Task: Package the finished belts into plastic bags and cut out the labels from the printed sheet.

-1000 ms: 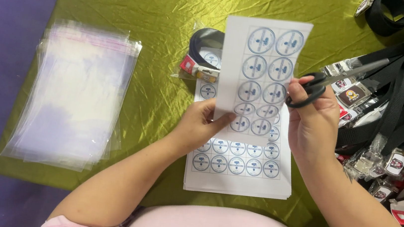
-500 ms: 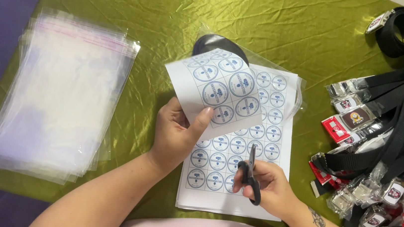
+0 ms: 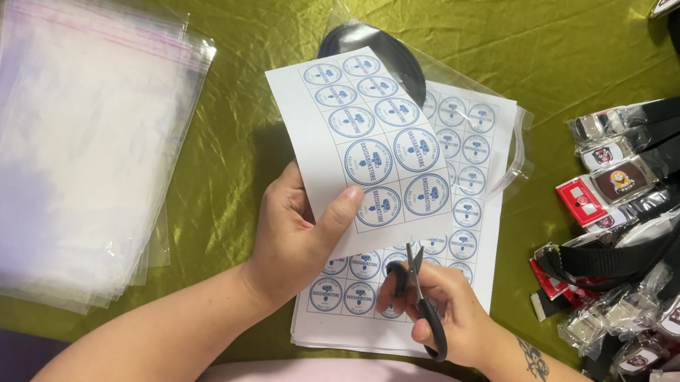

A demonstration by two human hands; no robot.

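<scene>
left hand (image 3: 295, 237) pinching sticker sheet (image 3: 370, 144), right hand (image 3: 447, 310) gripping scissors (image 3: 421, 296)

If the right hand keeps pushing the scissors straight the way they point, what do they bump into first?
Probably the lower edge of the printed sheet held up by the left hand. The scissors in the right hand point up at it, tips almost touching, though depth is unclear.

White label sheet (image 3: 370, 148), clear bags (image 3: 67, 145) left
</scene>
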